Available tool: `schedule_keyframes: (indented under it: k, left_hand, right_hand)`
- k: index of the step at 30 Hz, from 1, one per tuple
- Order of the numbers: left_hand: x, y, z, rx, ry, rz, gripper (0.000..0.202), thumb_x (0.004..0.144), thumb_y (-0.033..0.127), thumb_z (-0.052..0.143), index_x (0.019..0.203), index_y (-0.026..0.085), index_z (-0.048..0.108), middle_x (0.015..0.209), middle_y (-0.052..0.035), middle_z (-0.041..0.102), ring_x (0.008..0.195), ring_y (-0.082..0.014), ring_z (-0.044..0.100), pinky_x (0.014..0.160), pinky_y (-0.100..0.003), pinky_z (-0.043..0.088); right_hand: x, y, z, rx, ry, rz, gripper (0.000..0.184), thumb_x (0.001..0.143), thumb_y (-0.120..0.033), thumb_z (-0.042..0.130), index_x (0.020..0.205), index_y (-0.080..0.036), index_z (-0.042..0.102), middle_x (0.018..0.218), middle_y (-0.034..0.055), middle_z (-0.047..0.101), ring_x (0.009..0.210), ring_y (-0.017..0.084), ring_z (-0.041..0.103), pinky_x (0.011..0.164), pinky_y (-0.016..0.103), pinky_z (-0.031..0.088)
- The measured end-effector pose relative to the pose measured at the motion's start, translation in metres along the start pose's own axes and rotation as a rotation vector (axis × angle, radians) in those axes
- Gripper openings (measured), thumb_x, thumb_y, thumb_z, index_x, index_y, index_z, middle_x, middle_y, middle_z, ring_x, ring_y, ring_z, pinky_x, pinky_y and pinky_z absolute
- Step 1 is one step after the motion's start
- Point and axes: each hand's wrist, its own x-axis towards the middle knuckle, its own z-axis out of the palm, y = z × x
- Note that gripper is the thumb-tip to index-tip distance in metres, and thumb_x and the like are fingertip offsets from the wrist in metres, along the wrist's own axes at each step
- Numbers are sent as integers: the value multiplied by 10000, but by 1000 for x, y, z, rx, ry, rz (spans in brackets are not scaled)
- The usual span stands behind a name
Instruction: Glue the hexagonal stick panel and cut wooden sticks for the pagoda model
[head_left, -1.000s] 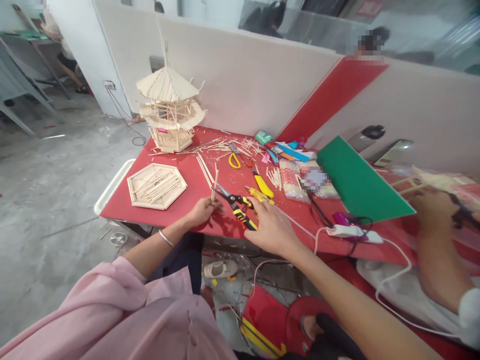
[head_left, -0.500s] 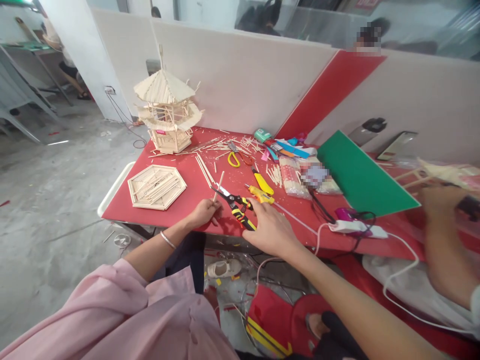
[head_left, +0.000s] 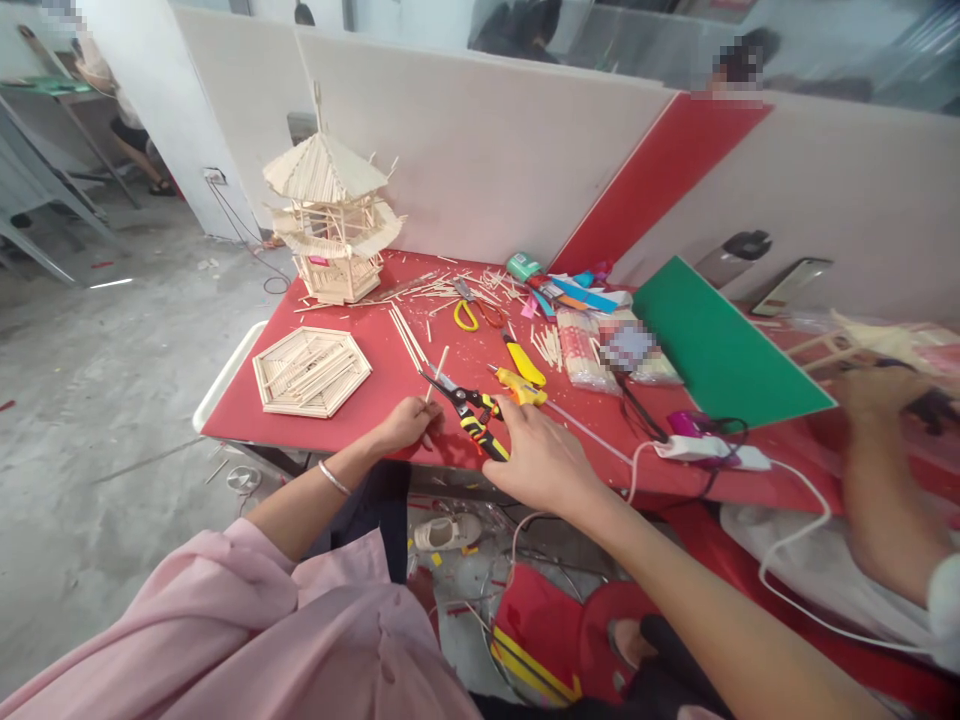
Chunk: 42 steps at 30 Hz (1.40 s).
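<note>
My left hand (head_left: pixel 405 424) rests at the near edge of the red table (head_left: pixel 247 400), fingers pinched on a thin wooden stick (head_left: pixel 436 372) that points up and away. My right hand (head_left: pixel 541 458) lies over the yellow-and-black handles of a pair of cutters (head_left: pixel 465 403), fingers curled on them; the open blades reach toward the stick. A yellow glue gun (head_left: pixel 520 388) lies just beyond the right hand.
A stick-built pagoda model (head_left: pixel 330 225) stands at the back left, a hexagonal stick panel (head_left: pixel 311 370) in front of it. Loose sticks, yellow scissors (head_left: pixel 471 312), a green board (head_left: pixel 712 345) and a power strip (head_left: pixel 712 455) lie about. Another person's arm (head_left: pixel 877 480) works at the right.
The stick in my left hand has tilted from upright toward the right. My hands have hardly moved; the view has shifted slightly.
</note>
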Motion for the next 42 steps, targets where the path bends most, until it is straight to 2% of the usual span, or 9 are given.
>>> schedule_keyframes:
  k: [12,16,20,23,25,30,33,37,42]
  left_hand:
    - [0,-5,4,40,44,16,408,987,385,523,671,129,563,494,10,573,336,-69,513,371,-163,368]
    - [-2,-11,3,129,69,127,415,990,469,472,849,118,643,744,-59,706,431,-80,549,423,-197,431]
    - [-10,-6,-10,506,278,417,414,1013,443,397,1084,172,702,924,-82,732,806,-172,636,714,-274,513]
    - [-14,3,-19,703,491,529,389,1008,422,411,1006,197,728,925,-83,719,996,-218,596,907,-331,457]
    - [-15,10,-20,628,534,581,433,1017,442,369,911,193,707,908,-78,703,946,-201,605,902,-319,451]
    - [-11,20,-7,390,474,649,430,991,517,380,815,197,607,746,-30,602,672,-138,551,680,-247,453]
    - [-12,25,-3,383,497,681,387,960,462,450,700,199,563,688,-27,603,647,-134,548,666,-242,448]
    - [-19,34,-6,358,513,679,306,930,339,494,686,188,599,645,-12,624,589,-115,544,621,-225,429]
    - [-23,44,-20,331,378,673,320,913,289,499,616,183,553,534,29,514,500,-87,450,555,-205,376]
  right_hand:
    - [-3,-1,4,13,-32,-12,609,743,-279,562,1323,-124,462,1122,187,671,970,351,679,749,384,448]
    - [-2,3,9,9,-20,15,565,753,-296,570,1289,-143,473,1114,167,678,944,337,682,717,366,427]
    - [-1,8,9,71,-33,45,511,754,-306,574,1238,-162,496,1099,139,690,919,310,675,692,342,391]
    - [2,10,7,133,-47,82,532,737,-295,588,1242,-158,498,946,98,693,831,276,655,643,316,349]
    - [4,9,7,184,-50,92,526,721,-281,593,1227,-163,506,846,58,667,751,243,625,613,298,320]
    - [9,5,10,312,-58,53,432,693,-249,588,1116,-192,524,745,-6,597,620,174,519,573,267,284]
    - [10,2,10,342,-42,16,407,680,-230,587,1081,-205,518,723,-22,573,595,157,478,569,260,270]
    - [10,-1,9,399,-68,12,347,675,-221,578,1013,-218,504,710,-30,555,592,148,451,566,252,270]
    - [10,-3,8,517,-83,-47,408,666,-208,561,1066,-220,481,750,-33,556,652,158,484,609,247,322]
